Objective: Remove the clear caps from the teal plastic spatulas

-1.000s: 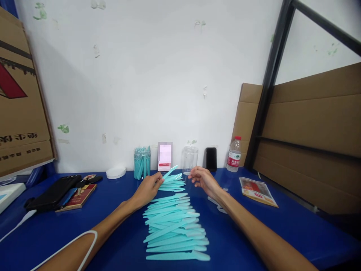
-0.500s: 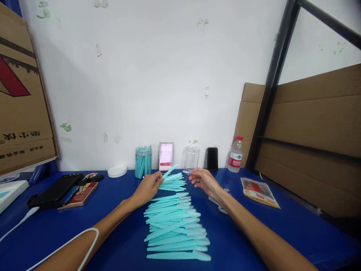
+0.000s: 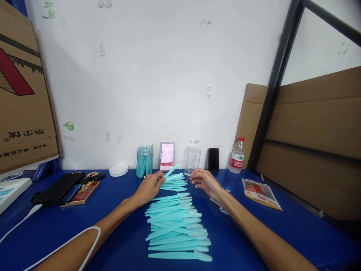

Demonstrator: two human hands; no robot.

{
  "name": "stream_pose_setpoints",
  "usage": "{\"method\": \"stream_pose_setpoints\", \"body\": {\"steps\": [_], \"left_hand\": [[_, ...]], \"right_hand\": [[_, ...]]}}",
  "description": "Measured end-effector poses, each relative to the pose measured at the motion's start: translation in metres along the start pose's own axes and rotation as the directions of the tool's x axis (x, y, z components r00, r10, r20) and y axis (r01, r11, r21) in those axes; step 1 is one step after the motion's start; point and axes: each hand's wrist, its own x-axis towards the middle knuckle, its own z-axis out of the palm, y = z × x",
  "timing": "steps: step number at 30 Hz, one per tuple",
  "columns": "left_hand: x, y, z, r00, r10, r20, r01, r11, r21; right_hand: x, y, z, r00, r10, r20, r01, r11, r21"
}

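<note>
My left hand (image 3: pixel 150 186) pinches a turquoise eyebrow razor (image 3: pixel 172 171), its blade end pointing up and to the right. Just under it lies a small pile of similar razors (image 3: pixel 174 184). Across from it, my right hand (image 3: pixel 207 182) holds a small whitish blade cap (image 3: pixel 187 174) between thumb and forefinger, a short way from the razor's tip. Closer to me, a long stack of turquoise razors (image 3: pixel 177 226) runs down the table, blade ends to the right. Several pale translucent caps (image 3: pixel 216 202) lie beside my right wrist, partly hidden by it.
Along the wall stand a jar (image 3: pixel 144 150) of turquoise razors, a lit phone (image 3: pixel 167 154), a clear jar (image 3: pixel 193 160), a black phone (image 3: pixel 213 160) and a water bottle (image 3: pixel 237 156). A white lid (image 3: pixel 119 171), black pouch (image 3: pixel 60 188) and packet (image 3: pixel 261 194) lie on the blue table (image 3: pixel 118 241).
The whole view has shifted slightly, so things appear a little farther right. Both hands keep nearly the same pose, still holding the razor and the cap apart.
</note>
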Motion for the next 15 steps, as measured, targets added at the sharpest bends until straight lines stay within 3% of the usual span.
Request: {"method": "stream_pose_setpoints", "body": {"steps": [15], "left_hand": [[-0.0012,-0.0003,-0.0008,1.000,0.019,0.025,-0.020,1.000,0.019]], "right_hand": [[-0.0019,0.0003,0.0057,0.999,-0.034,-0.036,0.027,0.984,-0.175]]}}
